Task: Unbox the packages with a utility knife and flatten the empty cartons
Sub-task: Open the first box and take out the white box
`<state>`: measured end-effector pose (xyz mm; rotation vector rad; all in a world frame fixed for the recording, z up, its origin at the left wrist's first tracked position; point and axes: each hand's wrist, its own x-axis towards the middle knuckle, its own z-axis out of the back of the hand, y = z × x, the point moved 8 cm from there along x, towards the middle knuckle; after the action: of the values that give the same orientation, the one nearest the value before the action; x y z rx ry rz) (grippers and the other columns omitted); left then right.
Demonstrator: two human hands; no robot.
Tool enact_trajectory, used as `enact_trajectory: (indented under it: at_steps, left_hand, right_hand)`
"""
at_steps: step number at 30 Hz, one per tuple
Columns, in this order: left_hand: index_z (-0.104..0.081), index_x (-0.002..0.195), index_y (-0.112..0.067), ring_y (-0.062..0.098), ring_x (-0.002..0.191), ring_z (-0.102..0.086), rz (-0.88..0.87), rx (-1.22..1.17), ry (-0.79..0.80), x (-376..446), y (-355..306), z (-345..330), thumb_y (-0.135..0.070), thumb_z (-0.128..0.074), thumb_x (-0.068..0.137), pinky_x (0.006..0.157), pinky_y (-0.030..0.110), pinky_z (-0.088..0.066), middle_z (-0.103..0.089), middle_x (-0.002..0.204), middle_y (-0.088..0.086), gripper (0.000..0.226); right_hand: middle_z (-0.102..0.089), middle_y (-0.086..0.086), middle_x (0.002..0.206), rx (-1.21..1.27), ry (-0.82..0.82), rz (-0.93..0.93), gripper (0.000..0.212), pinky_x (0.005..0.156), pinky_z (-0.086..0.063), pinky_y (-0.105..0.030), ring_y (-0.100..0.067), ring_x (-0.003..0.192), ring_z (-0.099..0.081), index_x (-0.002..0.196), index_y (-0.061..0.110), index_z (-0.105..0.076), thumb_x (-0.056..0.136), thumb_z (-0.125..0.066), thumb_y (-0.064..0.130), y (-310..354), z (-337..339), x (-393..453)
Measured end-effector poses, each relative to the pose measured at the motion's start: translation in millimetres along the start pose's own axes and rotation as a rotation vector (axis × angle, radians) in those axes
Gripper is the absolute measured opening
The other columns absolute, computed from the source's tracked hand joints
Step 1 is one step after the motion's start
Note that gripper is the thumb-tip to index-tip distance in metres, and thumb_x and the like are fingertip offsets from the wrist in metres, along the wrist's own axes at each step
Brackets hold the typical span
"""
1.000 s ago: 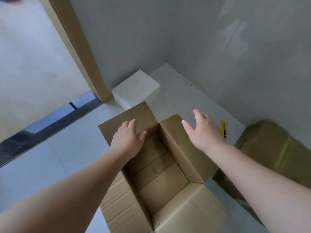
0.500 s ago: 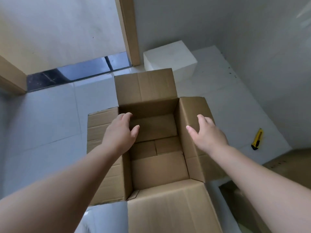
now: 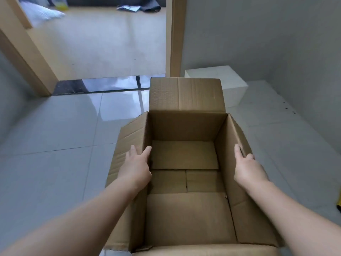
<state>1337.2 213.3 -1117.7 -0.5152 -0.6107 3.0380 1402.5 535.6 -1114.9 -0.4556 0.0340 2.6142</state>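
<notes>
open brown carton (image 3: 184, 126) on grey tiled floor (image 3: 55, 135), filling centre to 6 o'clock of view. all four top flaps folded out: far flap (image 3: 186, 94) standing up at 12 o'clock, side flaps at 9 and 3, near flap at bottom edge. inside: only bottom flaps, seam running across, nothing else visible.

left hand (image 3: 136, 163) at 9 o'clock of carton, gripping top edge of left wall: thumb hooked inside, fingers (image 3: 132, 151) together over outside on left flap (image 3: 127, 145). right hand (image 3: 247, 167) at 3 o'clock, gripping top edge of right wall: thumb inside along wall, fingers curled over edge onto right flap (image 3: 239, 133), mostly hidden, spread cannot tell. both forearms bare, reaching in from 7 and 5 o'clock.

white block (image 3: 221, 80) at 1 o'clock, just behind far flap, against grey wall (image 3: 276, 43). wooden door frame (image 3: 175, 34) at 12 o'clock, doorway w/ dark threshold strip (image 3: 101, 85) at 11 o'clock, beige floor beyond. sliver of yellow and black at 4 o'clock frame edge (image 3: 338, 206), too cut off to identify.
</notes>
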Motion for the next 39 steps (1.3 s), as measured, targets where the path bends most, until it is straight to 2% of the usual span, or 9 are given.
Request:
enact_trajectory:
  at_steps: [3,6,8,14,21,25,28,32,39]
  left_hand:
    - [-0.034,0.145,-0.027,0.034,0.135,-0.036,-0.033,-0.033,-0.016,3,-4,-2,0.004,-0.042,0.083,0.106,0.037,-0.037,-0.012,0.158,0.008,0.07]
    - [-0.051,0.13,-0.017,0.032,0.12,-0.049,-0.043,-0.056,-0.085,8,9,14,0.004,-0.043,0.081,0.098,0.035,-0.041,-0.037,0.145,0.008,0.053]
    - [-0.053,0.127,-0.018,0.031,0.117,-0.05,-0.039,-0.074,-0.14,9,27,38,0.006,-0.044,0.079,0.098,0.035,-0.042,-0.046,0.137,0.007,0.055]
    - [-0.054,0.128,-0.02,0.027,0.118,-0.051,-0.008,-0.085,-0.302,10,121,136,0.011,-0.046,0.079,0.096,0.032,-0.043,-0.053,0.132,0.004,0.058]
    - [-0.058,0.106,-0.025,0.031,0.107,-0.057,0.074,-0.049,-0.39,4,278,222,0.006,-0.051,0.073,0.088,0.029,-0.045,-0.051,0.137,0.006,0.046]
    - [-0.058,0.118,-0.022,0.029,0.118,-0.053,0.179,-0.001,-0.41,-10,362,249,0.005,-0.05,0.078,0.094,0.027,-0.04,-0.036,0.151,0.003,0.049]
    - [-0.057,0.116,-0.025,0.031,0.117,-0.054,0.232,-0.015,-0.396,-16,424,256,0.007,-0.049,0.076,0.097,0.031,-0.043,-0.029,0.155,0.003,0.051]
    - [-0.057,0.116,-0.025,0.029,0.125,-0.048,0.275,-0.02,-0.387,-21,477,248,0.008,-0.048,0.077,0.099,0.032,-0.042,-0.03,0.154,0.0,0.051]
    - [-0.056,0.112,-0.025,0.026,0.107,-0.053,0.321,0.003,-0.378,-26,521,224,0.008,-0.047,0.077,0.082,0.033,-0.046,-0.041,0.14,-0.006,0.049]
  right_hand:
    - [-0.04,-0.019,0.128,-0.039,-0.063,0.022,0.076,0.085,-0.049,-0.037,-0.034,0.103,-0.057,0.154,0.021,-0.003,0.09,-0.04,0.003,8,2,3]
    - [-0.043,-0.017,0.127,-0.012,-0.083,0.049,0.078,0.089,-0.048,-0.037,-0.034,0.106,-0.055,0.154,0.021,-0.001,0.09,-0.041,0.003,24,12,-4]
    - [-0.045,-0.017,0.127,0.02,-0.098,0.098,0.081,0.09,-0.046,-0.036,-0.033,0.108,-0.054,0.153,0.022,0.004,0.089,-0.04,0.003,48,26,-13]
    - [-0.045,-0.019,0.126,0.066,-0.138,0.271,0.084,0.087,-0.045,-0.035,-0.034,0.106,-0.053,0.153,0.024,0.007,0.088,-0.042,0.004,170,63,-46]
    - [-0.046,-0.019,0.119,0.06,-0.223,0.424,0.084,0.081,-0.054,-0.036,-0.03,0.096,-0.058,0.152,0.028,0.003,0.089,-0.048,0.006,338,69,-94]
    - [-0.045,-0.019,0.119,0.009,-0.216,0.494,0.083,0.077,-0.051,-0.035,-0.032,0.096,-0.057,0.152,0.028,0.001,0.088,-0.048,0.008,420,58,-123]
    - [-0.045,-0.019,0.118,-0.02,-0.185,0.548,0.081,0.072,-0.045,-0.033,-0.029,0.088,-0.052,0.152,0.026,0.001,0.088,-0.045,0.006,473,43,-145]
    - [-0.042,-0.017,0.117,-0.079,-0.118,0.551,0.08,0.07,-0.041,-0.032,-0.027,0.082,-0.044,0.151,0.025,0.001,0.087,-0.042,0.003,514,16,-163]
    - [-0.039,-0.016,0.118,-0.121,-0.055,0.559,0.082,0.066,-0.041,-0.032,-0.027,0.077,-0.043,0.151,0.026,-0.001,0.085,-0.043,0.001,547,-21,-176]
